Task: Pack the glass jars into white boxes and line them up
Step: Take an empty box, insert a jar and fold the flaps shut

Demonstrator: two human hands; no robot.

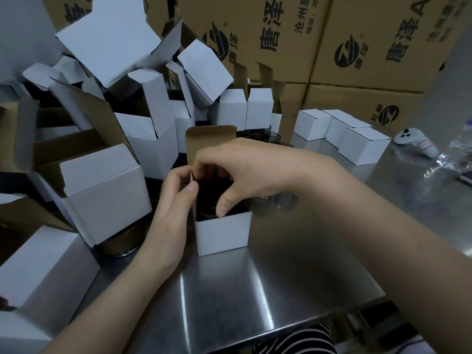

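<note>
- Head view – the step: the white box stands upright at the middle of the steel table, with its lid flap raised on the far side. The dark glass jar sits partly inside it, with its top still above the rim.
- Your right hand is curled over the jar, thumb on its near side and fingers over the far side – clamped on it, as far as the view shows. Your left hand pinches the box's left side flap between thumb and forefinger.
- Keep that flap held outward so the jar cannot catch on it. Lower the jar straight and let go only when it is seated.
- Materials: the box is thin matte card, white outside and brown inside, and it will probably dent easily. The jar is hard, smooth and round. The steel is glossy and probably slippery, so steady the box.
- Closed boxes form a row at the far right – this box should go there once it is shut.
</note>
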